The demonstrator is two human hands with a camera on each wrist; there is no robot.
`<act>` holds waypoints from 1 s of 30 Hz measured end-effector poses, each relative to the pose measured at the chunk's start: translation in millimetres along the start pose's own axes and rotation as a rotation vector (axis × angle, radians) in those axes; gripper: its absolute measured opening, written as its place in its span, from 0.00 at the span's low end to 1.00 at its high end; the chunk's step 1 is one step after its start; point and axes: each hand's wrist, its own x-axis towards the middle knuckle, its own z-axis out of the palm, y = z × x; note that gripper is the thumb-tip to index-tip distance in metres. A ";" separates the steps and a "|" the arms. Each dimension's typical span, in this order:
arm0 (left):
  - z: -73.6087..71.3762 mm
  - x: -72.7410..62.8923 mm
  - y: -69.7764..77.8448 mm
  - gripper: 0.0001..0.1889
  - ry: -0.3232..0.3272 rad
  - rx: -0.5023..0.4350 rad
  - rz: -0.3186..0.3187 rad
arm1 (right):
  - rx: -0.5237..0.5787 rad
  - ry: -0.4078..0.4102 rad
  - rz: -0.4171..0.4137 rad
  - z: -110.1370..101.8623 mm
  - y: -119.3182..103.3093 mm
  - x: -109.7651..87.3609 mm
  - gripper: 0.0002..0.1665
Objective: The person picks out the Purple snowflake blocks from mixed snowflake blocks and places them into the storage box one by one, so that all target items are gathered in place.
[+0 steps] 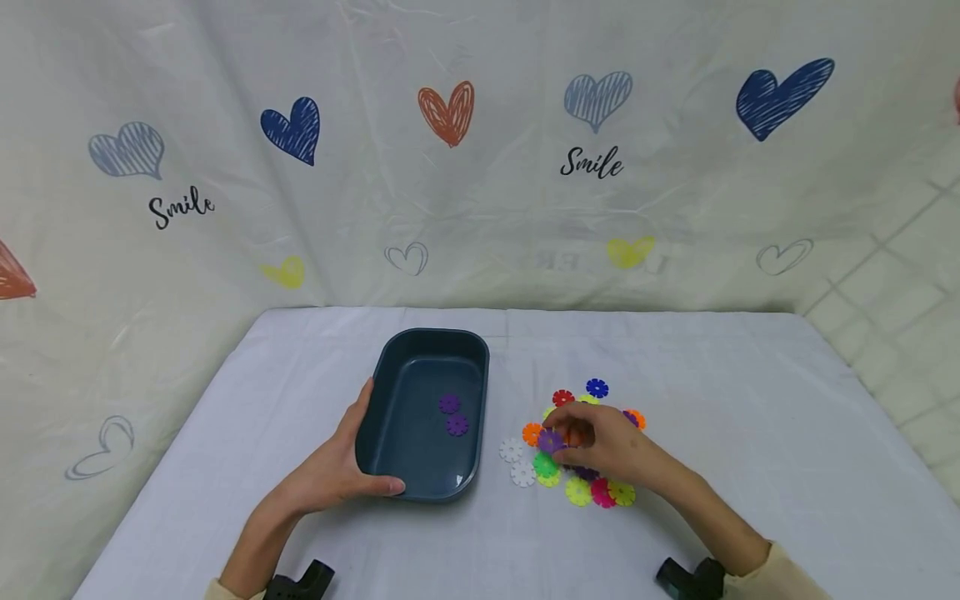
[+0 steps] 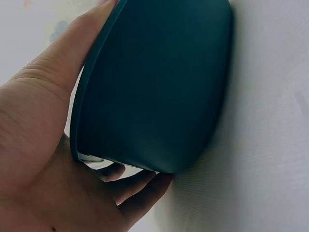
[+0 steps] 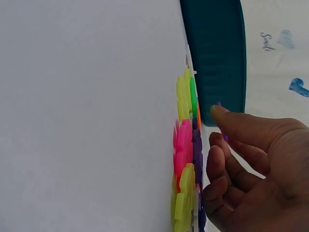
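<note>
A dark blue-green plastic tray [image 1: 416, 450] stands on the white cloth, two purple notched flower-shaped discs [image 1: 457, 425] lying in it. My left hand [image 1: 326, 473] grips its left side, thumb over the near rim and fingers along the outer wall; the left wrist view shows those fingers [image 2: 145, 191] curled against the tray. Right of the tray, my right hand [image 1: 611, 440] pinches a purple flower disc [image 1: 550, 441] between thumb and fingers, above a loose pile. In the right wrist view, only a thin purple edge of the held disc [image 3: 225, 137] shows at the fingertips.
The pile holds several discs: white ones [image 1: 522, 474] nearest the tray, a green disc [image 1: 545, 464], a pink disc [image 1: 602, 492], yellow discs [image 1: 578, 492], a red disc [image 1: 562, 397] and a blue disc [image 1: 597, 387]. A heart-printed curtain [image 1: 510, 192] hangs behind the table.
</note>
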 end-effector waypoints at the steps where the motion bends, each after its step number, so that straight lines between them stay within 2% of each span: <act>1: 0.0 0.1 -0.2 0.76 -0.001 0.000 -0.001 | 0.003 0.010 -0.007 0.1 0.0 0.2 0.19; 6: 0.4 1.1 -1.0 0.76 -0.003 -0.005 0.005 | 0.019 0.052 -0.020 0.0 -0.9 2.0 0.20; 14: 0.1 0.9 -2.6 0.76 0.002 0.004 0.005 | 0.103 0.080 0.005 0.2 -5.7 6.4 0.21; 22: 0.1 1.7 -3.6 0.76 0.011 0.014 0.022 | 0.126 0.107 -0.011 0.9 -9.0 9.5 0.20; 30: 0.0 0.4 -2.9 0.76 0.008 0.007 0.015 | 0.123 0.104 0.015 1.4 -15.5 13.5 0.22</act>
